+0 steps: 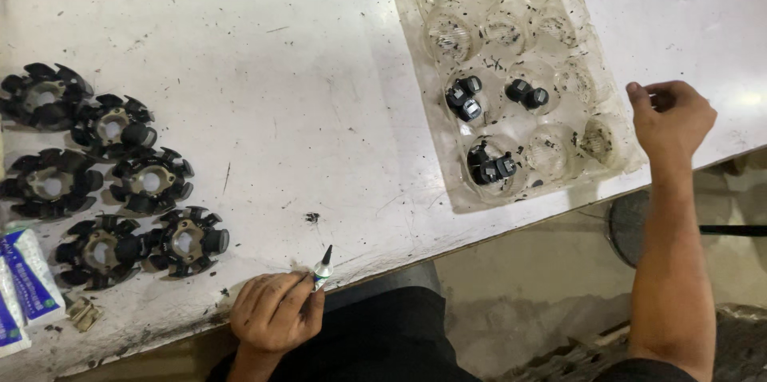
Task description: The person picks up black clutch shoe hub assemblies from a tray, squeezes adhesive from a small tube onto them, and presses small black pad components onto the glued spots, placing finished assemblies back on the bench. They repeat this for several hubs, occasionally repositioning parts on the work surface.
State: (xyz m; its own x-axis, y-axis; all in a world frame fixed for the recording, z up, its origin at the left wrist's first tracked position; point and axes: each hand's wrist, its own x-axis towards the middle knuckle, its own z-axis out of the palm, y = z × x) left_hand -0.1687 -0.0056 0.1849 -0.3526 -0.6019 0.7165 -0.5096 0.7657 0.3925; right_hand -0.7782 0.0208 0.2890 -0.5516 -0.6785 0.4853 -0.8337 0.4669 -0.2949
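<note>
My left hand (pixel 274 312) rests on the near edge of the white table (pixel 304 86), closed around a small glue tube (pixel 323 267) whose black nozzle points up and away. My right hand (pixel 669 117) hovers at the right side of a clear plastic blister tray (pixel 459 190), fingers curled loosely with nothing visible in them. The tray holds small black parts in three of its round pockets (pixel 464 97); the other pockets hold only dark specks. Several black ring-shaped stator-like pieces (pixel 188 241) with brown centres lie in two rows at the table's left.
Blue and white packets (pixel 24 278) and a small tan clip (pixel 82 314) lie at the near left corner. The tabletop is dirty with black flecks. Below the table edge at right a dark round fan guard (pixel 625 226) stands on the concrete floor.
</note>
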